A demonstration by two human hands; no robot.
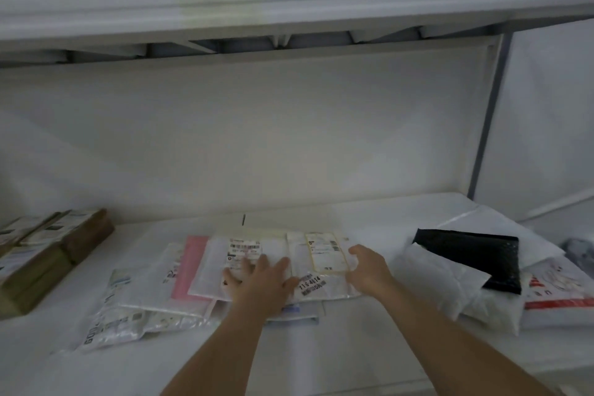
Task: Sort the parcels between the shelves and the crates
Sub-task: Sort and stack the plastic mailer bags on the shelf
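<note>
Parcels lie flat on the white shelf (321, 357), overlapping in a loose row whose long axis runs left to right. Nearest, a clear bag (112, 328) with print sits at the front left. Behind it, the left hand (260, 280) presses with spread, straight fingers on a white mailer (218, 267) over a pink envelope (189, 267). Just right, the right hand (366, 267) curls round the edge of a labelled mailer (321, 254), label facing up. Further right, a black bag (475, 254) rests on white pouches (450, 283). Brown boxes (48, 254) stand far left.
</note>
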